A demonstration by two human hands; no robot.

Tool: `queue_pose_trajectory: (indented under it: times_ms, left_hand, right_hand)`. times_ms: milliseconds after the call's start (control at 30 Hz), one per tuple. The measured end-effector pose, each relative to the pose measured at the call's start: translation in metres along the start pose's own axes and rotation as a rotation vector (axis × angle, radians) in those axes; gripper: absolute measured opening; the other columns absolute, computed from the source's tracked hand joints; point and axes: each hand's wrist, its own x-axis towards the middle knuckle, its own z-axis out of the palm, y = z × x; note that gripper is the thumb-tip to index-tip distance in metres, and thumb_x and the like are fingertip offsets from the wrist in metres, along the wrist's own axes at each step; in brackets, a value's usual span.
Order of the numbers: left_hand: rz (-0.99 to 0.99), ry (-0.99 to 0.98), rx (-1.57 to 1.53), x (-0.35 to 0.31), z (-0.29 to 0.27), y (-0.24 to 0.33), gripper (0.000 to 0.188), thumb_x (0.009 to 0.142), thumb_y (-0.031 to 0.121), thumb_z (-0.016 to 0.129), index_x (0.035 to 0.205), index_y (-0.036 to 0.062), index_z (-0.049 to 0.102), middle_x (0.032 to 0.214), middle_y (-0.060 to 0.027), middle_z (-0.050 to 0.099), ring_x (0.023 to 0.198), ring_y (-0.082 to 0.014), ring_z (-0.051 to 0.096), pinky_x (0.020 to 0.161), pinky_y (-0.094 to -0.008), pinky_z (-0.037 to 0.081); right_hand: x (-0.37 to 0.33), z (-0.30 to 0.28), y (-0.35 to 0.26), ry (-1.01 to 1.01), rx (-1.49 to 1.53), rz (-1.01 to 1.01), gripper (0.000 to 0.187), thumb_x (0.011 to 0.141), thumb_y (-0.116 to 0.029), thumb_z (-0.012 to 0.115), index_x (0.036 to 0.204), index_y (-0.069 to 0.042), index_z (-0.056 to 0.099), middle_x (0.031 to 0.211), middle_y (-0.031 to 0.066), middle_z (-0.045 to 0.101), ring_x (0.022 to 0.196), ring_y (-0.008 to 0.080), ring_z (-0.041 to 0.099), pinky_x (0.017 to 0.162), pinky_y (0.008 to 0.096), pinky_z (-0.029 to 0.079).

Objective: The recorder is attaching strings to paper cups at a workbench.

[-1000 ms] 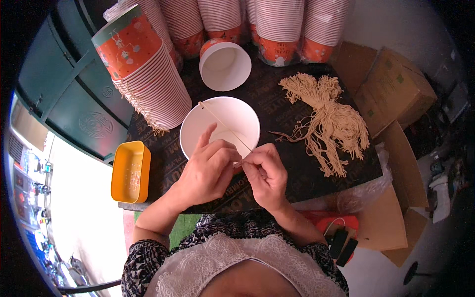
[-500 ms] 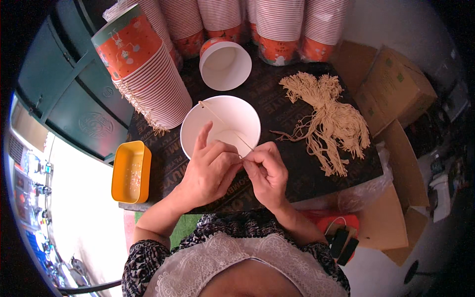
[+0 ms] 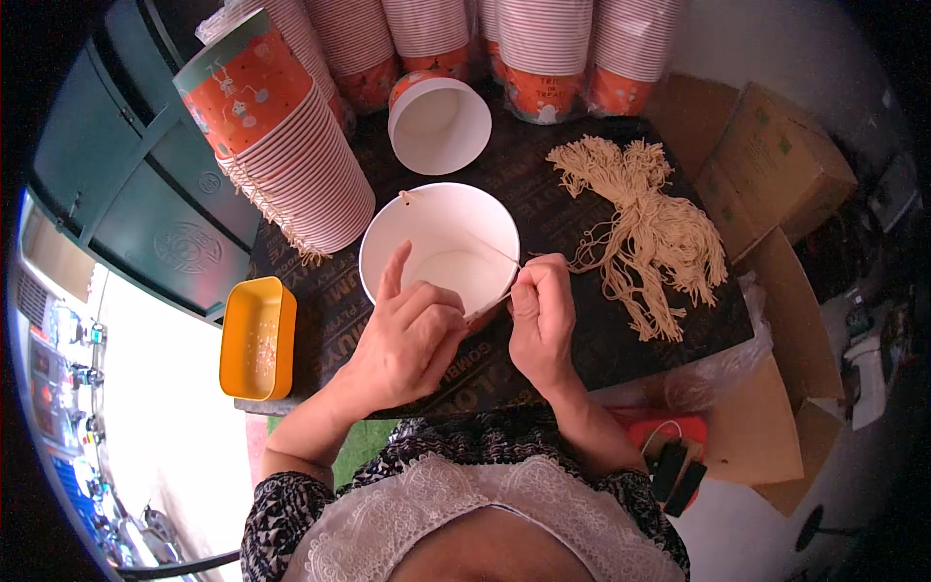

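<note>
White paper bowl [image 3: 438,242] sits mid-surface [image 3: 601,330], its near rim clenched in the left hand [image 3: 407,335], while the right hand [image 3: 543,315] pinches a thin string [image 3: 465,236] stretched across it, beside a string bundle [image 3: 645,228].

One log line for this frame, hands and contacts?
left hand: gripping white paper bucket rim | right hand: pinching string at rim | cord bundle: untouched
</note>
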Motion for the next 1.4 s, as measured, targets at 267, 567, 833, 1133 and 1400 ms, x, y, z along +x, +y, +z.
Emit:
queue_pose_trajectory:
  times_ms: [267, 567, 833, 1133, 1400]
  left_hand:
    - [-0.001, -0.079, -0.017, 0.001, -0.005, 0.001, 0.019, 0.073, -0.006, 0.066, 0.084, 0.0031, 0.054, 0.087, -0.0069, 0.059, 0.084, -0.0242, 0.063, 0.114, -0.0675, 0.017]
    - [-0.007, -0.063, -0.053, -0.003, -0.006, -0.008, 0.018, 0.074, -0.006, 0.066, 0.084, 0.0046, 0.055, 0.084, -0.0059, 0.058, 0.085, -0.0241, 0.063, 0.115, -0.0669, 0.012]
    - [-0.214, 0.212, 0.099, -0.023, -0.012, -0.011, 0.044, 0.073, 0.007, 0.076, 0.112, 0.0032, 0.056, 0.120, -0.0183, 0.053, 0.115, -0.0356, 0.053, 0.114, -0.0601, 0.021]
    - [-0.584, 0.740, -0.524, -0.073, 0.029, -0.008, 0.039, 0.094, -0.002, 0.055, 0.132, 0.0000, 0.042, 0.102, -0.0069, 0.059, 0.087, -0.0104, 0.056, 0.081, -0.0227, 0.046]
    - [-0.554, 0.991, -0.656, -0.069, 0.007, 0.020, 0.011, 0.098, 0.003, 0.055, 0.107, -0.0016, 0.051, 0.081, -0.0094, 0.064, 0.060, -0.0136, 0.063, 0.055, -0.0238, 0.054]
  right_hand:
    - [0.007, 0.001, -0.002, 0.081, -0.170, -0.143, 0.008, 0.093, -0.001, 0.053, 0.088, 0.000, 0.047, 0.087, 0.0115, 0.045, 0.077, 0.0246, 0.047, 0.067, 0.0346, 0.042]
    - [0.011, -0.007, 0.003, 0.039, -0.238, -0.134, 0.016, 0.086, 0.001, 0.063, 0.097, 0.000, 0.052, 0.090, 0.0145, 0.048, 0.079, 0.0296, 0.052, 0.067, 0.0391, 0.044]
    - [0.025, -0.026, -0.021, -0.381, -0.318, -0.232, 0.029, 0.074, -0.001, 0.076, 0.100, -0.004, 0.063, 0.082, 0.0096, 0.054, 0.072, 0.0272, 0.060, 0.061, 0.0377, 0.048]
    - [-0.003, 0.002, -0.006, 0.153, 0.028, 0.051, 0.008, 0.091, -0.003, 0.065, 0.095, 0.000, 0.059, 0.080, 0.0036, 0.057, 0.069, 0.0128, 0.053, 0.061, 0.0273, 0.044]
    - [-0.035, 0.032, -0.014, 0.038, 0.359, 0.180, 0.007, 0.095, -0.006, 0.061, 0.100, -0.002, 0.059, 0.077, 0.0031, 0.061, 0.065, 0.0097, 0.056, 0.057, 0.0247, 0.045]
